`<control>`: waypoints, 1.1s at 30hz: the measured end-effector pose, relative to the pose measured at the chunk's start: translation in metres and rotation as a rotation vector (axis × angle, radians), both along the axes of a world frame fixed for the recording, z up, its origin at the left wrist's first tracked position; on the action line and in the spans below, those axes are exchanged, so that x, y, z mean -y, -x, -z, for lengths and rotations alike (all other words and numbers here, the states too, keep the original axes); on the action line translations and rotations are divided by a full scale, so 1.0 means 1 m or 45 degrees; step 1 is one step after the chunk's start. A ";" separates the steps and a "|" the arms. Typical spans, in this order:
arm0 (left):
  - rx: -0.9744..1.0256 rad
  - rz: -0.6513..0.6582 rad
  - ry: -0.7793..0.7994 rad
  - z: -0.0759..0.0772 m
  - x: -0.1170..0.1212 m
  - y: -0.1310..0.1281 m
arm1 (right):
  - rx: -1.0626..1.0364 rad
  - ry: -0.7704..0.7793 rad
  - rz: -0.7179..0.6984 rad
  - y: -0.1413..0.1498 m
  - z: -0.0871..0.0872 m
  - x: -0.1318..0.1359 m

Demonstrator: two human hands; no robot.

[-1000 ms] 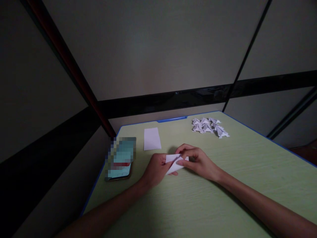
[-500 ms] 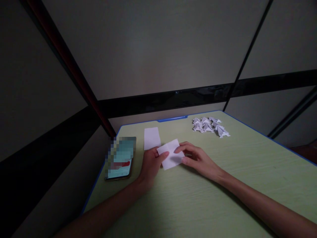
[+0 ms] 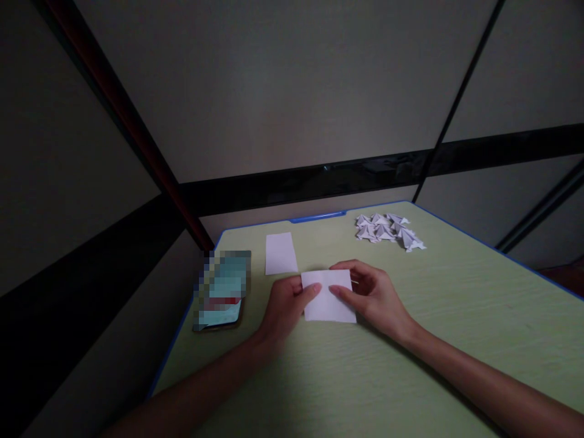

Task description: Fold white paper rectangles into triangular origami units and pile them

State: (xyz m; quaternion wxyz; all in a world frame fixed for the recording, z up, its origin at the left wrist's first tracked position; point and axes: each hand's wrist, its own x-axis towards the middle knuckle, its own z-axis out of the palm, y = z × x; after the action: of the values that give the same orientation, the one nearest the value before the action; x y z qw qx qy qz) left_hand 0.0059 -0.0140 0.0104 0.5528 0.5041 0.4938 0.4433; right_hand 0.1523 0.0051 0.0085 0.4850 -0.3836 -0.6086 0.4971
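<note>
Between my hands is a small white sheet of paper point(image 3: 327, 307), roughly rectangular, held just above the table with its long sides running left to right. My left hand point(image 3: 286, 304) pinches its left side, thumb on top and fingers behind. On the right side, my right hand point(image 3: 376, 298) grips it the same way, its thumb pointing inward on the upper face. The fingertips under the paper are hidden. Beyond my left hand, another white paper sheet point(image 3: 280, 253) lies flat on the table.
The pale green table point(image 3: 456, 310) has a blue edge and a blue strip point(image 3: 319, 216) at its back. A phone point(image 3: 223, 292) with a lit, partly pixelated screen lies at the left. Several folded white paper figures point(image 3: 385, 231) sit at the back right. A panelled wall point(image 3: 292, 97) rises behind.
The paper has turned from a tilt to nearly level and moved slightly right and nearer. My right hand has shifted its grip, its thumb now lying on the paper's upper face.
</note>
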 end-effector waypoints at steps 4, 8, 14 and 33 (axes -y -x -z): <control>0.029 -0.031 0.009 -0.001 0.000 0.001 | 0.118 -0.002 -0.082 0.002 0.001 0.005; -0.040 -0.078 -0.053 0.001 0.003 0.000 | 0.355 -0.292 -0.182 0.001 -0.004 0.012; -0.065 -0.140 -0.229 0.000 0.003 0.001 | 0.497 -0.789 -0.103 -0.005 -0.003 0.017; -0.072 -0.063 -0.257 -0.009 0.005 0.002 | 1.023 -1.675 -0.146 -0.014 -0.004 0.012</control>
State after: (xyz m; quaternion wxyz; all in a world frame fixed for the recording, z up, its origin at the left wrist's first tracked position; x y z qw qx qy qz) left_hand 0.0037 -0.0187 0.0189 0.4739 0.5571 0.4743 0.4900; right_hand 0.1663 -0.0074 0.0120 0.3284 -0.1351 -0.9271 -0.1200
